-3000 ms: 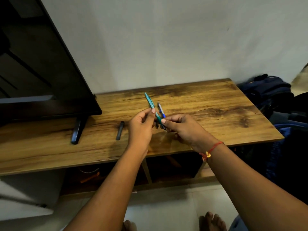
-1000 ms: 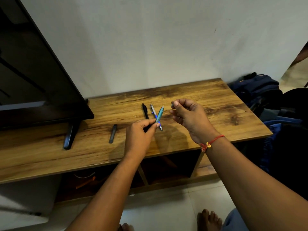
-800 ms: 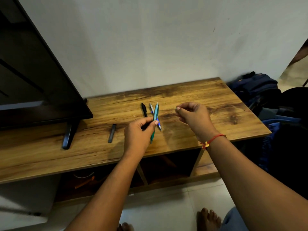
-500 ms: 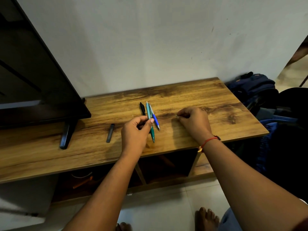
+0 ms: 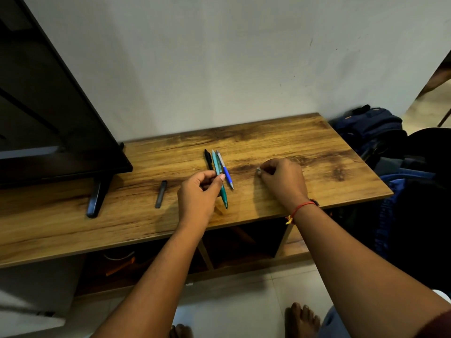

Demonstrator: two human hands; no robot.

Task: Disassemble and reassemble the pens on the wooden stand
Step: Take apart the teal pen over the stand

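One teal pen [image 5: 220, 182] is pinched by the left hand [image 5: 199, 195] over the wooden stand [image 5: 292, 142]; a small pale part [image 5: 258, 170] is pinched by the right hand [image 5: 284, 182]; its reassembly is judged outstanding

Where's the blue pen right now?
Head view: the blue pen lies on the wooden stand, just right of the teal pen pinched by the left hand, with the right hand, pinching a small pale part, farther right.

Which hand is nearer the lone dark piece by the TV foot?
Left. The left hand, holding the teal pen, is just right of the dark piece; the right hand lies farther right.
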